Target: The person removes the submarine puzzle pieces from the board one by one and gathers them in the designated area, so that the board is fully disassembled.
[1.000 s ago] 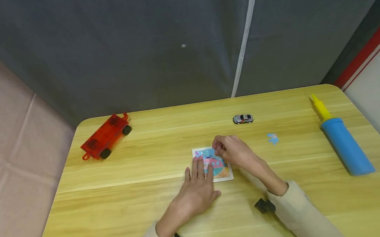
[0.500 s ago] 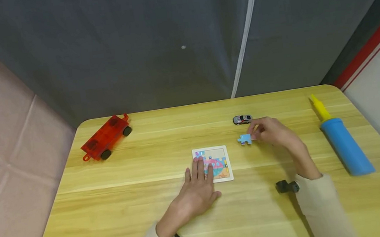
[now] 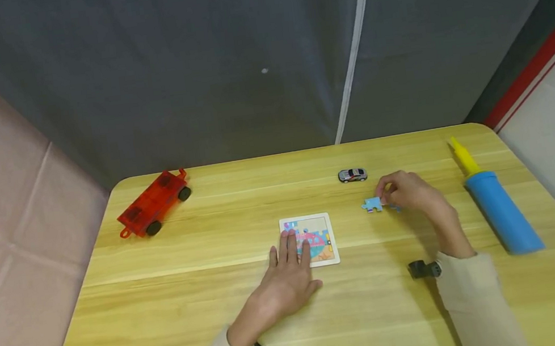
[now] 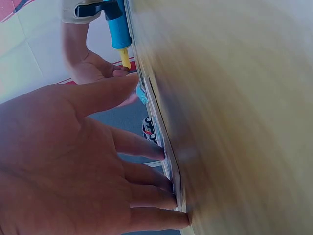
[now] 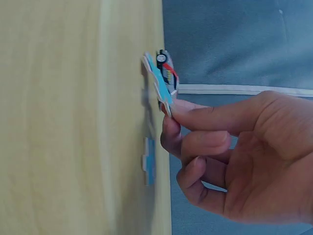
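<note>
A small square puzzle board point(image 3: 315, 237) lies mid-table, and my left hand point(image 3: 292, 241) rests flat on its near left part with straight fingers. In the left wrist view those fingertips point(image 4: 166, 188) press the board's edge point(image 4: 175, 181). To the right, my right hand point(image 3: 384, 198) pinches a light blue puzzle piece point(image 3: 372, 204) between thumb and forefinger, just above the table. The right wrist view shows this piece point(image 5: 157, 84) held on edge, clear of the wood. A second blue piece point(image 5: 148, 161) lies flat on the table under the hand.
A red toy wagon point(image 3: 153, 203) stands at the far left of the wooden table point(image 3: 168, 299). A small grey toy car point(image 3: 352, 174) sits behind the right hand. A blue air pump with a yellow nozzle point(image 3: 500, 210) lies along the right edge. A grey curtain hangs behind.
My right hand left the puzzle board with a blue piece and carried it right, over the loose piece. The left hand has stayed on the board.
</note>
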The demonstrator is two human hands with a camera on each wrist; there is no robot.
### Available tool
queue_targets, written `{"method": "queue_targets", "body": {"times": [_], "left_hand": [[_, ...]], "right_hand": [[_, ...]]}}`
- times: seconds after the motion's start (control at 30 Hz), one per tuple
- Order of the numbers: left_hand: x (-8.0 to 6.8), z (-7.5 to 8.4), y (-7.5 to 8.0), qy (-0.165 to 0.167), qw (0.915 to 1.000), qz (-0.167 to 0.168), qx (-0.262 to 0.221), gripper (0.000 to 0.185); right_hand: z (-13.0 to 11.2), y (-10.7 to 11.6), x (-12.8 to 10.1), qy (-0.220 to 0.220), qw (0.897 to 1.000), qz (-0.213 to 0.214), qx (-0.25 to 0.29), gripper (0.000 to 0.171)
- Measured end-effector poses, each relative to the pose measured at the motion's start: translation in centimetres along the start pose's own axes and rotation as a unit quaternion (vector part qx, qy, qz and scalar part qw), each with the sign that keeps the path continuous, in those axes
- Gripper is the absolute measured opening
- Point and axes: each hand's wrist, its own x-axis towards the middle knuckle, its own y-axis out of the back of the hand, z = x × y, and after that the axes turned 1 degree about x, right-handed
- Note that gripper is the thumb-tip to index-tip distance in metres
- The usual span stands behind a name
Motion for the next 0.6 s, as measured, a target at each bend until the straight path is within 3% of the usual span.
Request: {"method": "queue_targets", "body": {"times": [0.17,0.6], "left_hand": [[-0.5,0.5,0.9,0.001,1.0000,-0.001,-0.003,0.082],[-0.5,0.5,0.9,0.002,0.9999,-0.003,-0.013,0.082]], "right_hand": [[-0.1,-0.5,0.3,-0.016,1.000,0.007,-0.022,0.007],[-1.3,-1.3,0.4,-0.067,0.995,0.025,-0.073,0.006]]}}
